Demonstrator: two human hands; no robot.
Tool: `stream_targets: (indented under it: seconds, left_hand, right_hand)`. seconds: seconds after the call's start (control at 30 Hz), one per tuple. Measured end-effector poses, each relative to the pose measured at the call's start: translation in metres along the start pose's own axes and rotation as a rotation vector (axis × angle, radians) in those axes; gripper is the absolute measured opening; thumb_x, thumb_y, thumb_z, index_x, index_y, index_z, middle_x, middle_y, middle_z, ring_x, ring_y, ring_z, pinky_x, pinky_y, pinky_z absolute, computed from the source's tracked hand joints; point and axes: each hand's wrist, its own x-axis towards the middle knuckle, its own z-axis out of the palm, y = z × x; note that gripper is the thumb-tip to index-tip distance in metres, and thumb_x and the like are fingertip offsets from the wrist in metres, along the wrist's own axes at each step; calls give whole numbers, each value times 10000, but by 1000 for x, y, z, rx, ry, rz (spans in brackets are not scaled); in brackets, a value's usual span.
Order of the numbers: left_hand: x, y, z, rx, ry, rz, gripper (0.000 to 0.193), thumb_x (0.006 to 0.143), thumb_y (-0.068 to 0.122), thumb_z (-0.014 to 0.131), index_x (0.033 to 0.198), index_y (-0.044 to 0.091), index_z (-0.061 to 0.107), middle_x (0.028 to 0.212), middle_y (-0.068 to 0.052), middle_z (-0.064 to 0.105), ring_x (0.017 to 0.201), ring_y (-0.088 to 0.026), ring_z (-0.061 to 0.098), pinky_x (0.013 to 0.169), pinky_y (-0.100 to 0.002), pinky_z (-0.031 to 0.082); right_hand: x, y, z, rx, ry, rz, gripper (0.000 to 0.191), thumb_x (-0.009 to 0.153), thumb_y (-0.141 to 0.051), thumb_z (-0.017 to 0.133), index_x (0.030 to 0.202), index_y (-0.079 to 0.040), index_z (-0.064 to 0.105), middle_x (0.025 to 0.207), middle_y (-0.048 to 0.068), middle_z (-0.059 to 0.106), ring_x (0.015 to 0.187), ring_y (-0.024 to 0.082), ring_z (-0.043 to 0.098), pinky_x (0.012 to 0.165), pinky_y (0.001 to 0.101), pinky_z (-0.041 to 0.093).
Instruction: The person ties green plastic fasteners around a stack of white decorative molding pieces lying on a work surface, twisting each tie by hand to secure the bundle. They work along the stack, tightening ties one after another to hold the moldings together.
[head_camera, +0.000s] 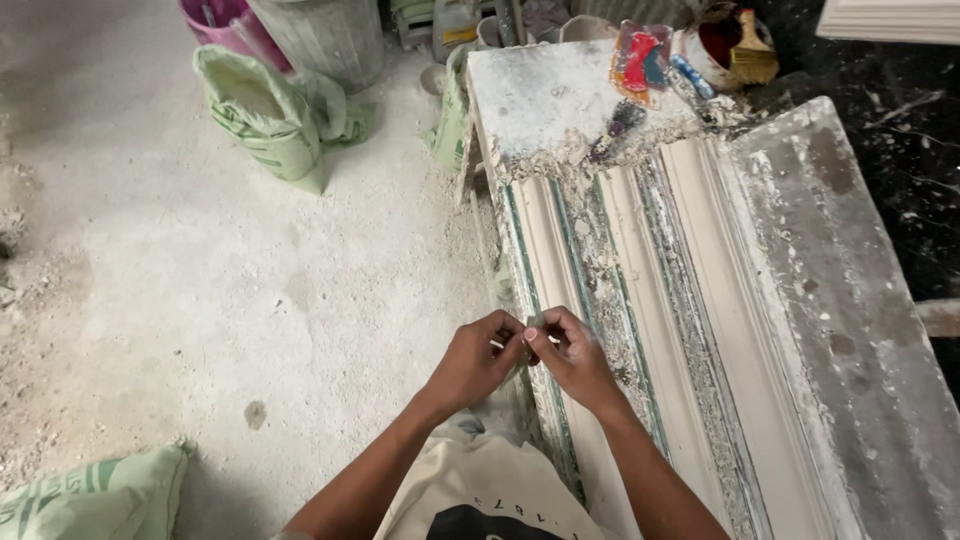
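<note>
sack: green-white, open, on the dusty floor (262, 112)
bucket: grey, behind the sack (322, 35)
brush: yellow bristles, top right (752, 52)

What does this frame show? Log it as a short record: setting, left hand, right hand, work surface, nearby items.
setting: dusty plaster workshop floor
left hand: left hand pinching a small piece together with the other hand
right hand: right hand, fingertips on the same small piece; what it is cannot be told
work surface: long plaster cornice moulding on a crusted bench
nearby items: green-printed sack, grey bucket, paintbrush, second sack
</note>
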Motion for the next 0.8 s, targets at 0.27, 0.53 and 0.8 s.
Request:
stream_targets:
  seconds: [0.27, 0.53, 0.8]
  left_hand:
    - [22, -3, -32, -2, -12, 40, 161, 989, 134, 632, 1026, -22, 649, 834, -98, 710, 727, -122, 656, 642, -305, 572]
    - [54, 3, 5, -290, -291, -10, 130, 1018, 115, 608, 1039, -12, 627, 919, -46, 669, 847, -96, 666, 712, -298, 629]
    - [61, 14, 41, -197, -352, -48, 143, 1008, 103, 593, 1044, -33, 620, 867, -73, 692, 762, -117, 701, 646, -279, 607]
  right_hand:
    - [24, -21, 9, -113, 76, 34, 181, 992, -197, 675, 1029, -26, 629, 867, 8, 627, 768, 52, 610, 651, 234, 513]
    - [-16, -44, -20, -90, 381, 139, 199, 957, -191, 716, 968, -13, 628, 866, 19, 688, 728, 76, 660, 659, 247, 551]
    - [-46, -40, -31, -127, 499, 84, 198, 970, -160, 706, 1037, 19, 654, 888, 18, 683, 771, 65, 650, 683, 242, 560]
